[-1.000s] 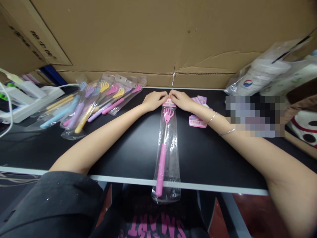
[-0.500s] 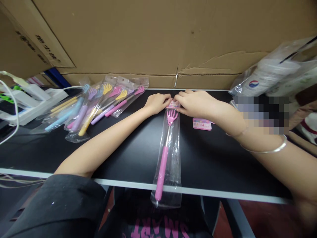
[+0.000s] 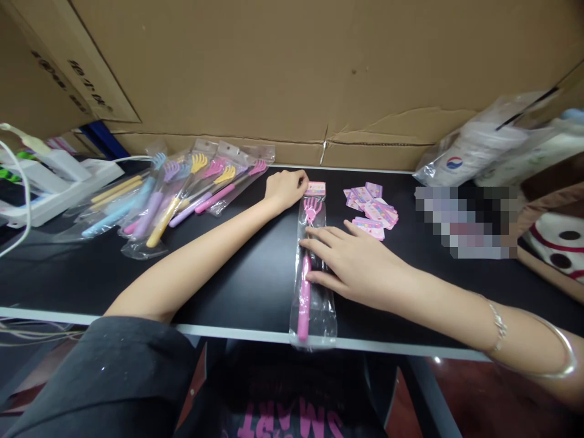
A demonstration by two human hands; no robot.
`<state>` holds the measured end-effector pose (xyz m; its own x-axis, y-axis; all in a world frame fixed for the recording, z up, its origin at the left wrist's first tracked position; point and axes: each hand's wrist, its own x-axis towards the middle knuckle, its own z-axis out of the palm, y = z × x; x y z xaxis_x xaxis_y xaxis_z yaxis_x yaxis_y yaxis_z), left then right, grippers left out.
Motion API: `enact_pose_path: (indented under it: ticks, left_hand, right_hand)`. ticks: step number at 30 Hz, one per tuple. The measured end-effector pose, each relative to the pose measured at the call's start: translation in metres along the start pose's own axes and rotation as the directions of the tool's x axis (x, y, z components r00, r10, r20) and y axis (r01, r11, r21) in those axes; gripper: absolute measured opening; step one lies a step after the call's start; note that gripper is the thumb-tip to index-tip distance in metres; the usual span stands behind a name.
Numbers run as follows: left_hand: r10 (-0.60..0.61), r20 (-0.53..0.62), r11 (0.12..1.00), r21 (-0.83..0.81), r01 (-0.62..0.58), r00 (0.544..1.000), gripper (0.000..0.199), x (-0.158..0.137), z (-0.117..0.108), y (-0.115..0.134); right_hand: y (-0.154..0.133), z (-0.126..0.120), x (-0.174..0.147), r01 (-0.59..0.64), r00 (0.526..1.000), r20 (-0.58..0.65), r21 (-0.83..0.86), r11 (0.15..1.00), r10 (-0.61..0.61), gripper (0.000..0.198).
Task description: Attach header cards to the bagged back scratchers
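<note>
A pink hand-shaped back scratcher [image 3: 304, 304] lies lengthwise in a clear plastic bag [image 3: 323, 316], its handle end toward me. A pink printed card [image 3: 316, 188] sits across the bag's top end. My left hand [image 3: 285, 190] is closed at the card's left edge, its curled fingertips pinching there. My right hand [image 3: 356, 261] is open, fingers spread over the middle of the bag and touching it and the scratcher. Just right of the bag lies a loose pile of pink and purple printed cards [image 3: 381, 213].
Several bagged back scratchers [image 3: 196, 182] in mixed colours lie at the left. Beyond them stands a white power strip [image 3: 59, 194] with cables. A bagged Pepsi cup [image 3: 460, 155] and a blurred-out item [image 3: 465, 222] are at the right. Cardboard [image 3: 274, 73] walls the table's back edge.
My right hand has left the card at the top and moved toward me onto the bag, uncovering the card pile. The bag has shifted slightly away from me. My left hand stays by the card.
</note>
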<state>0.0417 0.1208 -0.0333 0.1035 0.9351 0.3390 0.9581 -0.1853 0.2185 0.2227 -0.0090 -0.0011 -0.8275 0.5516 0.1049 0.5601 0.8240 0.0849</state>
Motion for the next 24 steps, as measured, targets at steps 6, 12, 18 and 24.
enact_pose_path:
  ticks: [6,12,18,24]
  left_hand:
    - [-0.06,0.025,0.997,0.042,0.059,0.998,0.044,0.004,-0.004,-0.008]
    - [-0.122,0.058,0.987,0.11,0.116,0.991,0.052,0.011,-0.022,-0.022]
    - [-0.101,0.092,0.986,0.14,0.088,0.991,0.047,0.006,-0.046,-0.044]
    - [-0.147,0.109,0.964,0.237,0.118,0.983,0.046,-0.019,-0.075,-0.077]
  right_hand:
    - [0.023,0.001,0.016,-0.017,0.997,0.083,0.081,0.997,0.01,0.054]
    - [0.06,0.015,0.045,0.027,0.992,0.114,0.254,0.967,-0.058,0.051]
    - [0.071,0.022,0.074,-0.018,0.994,0.106,0.304,0.952,-0.015,0.049]
    - [0.069,0.029,0.092,-0.039,0.998,0.048,0.227,0.973,0.029,0.045]
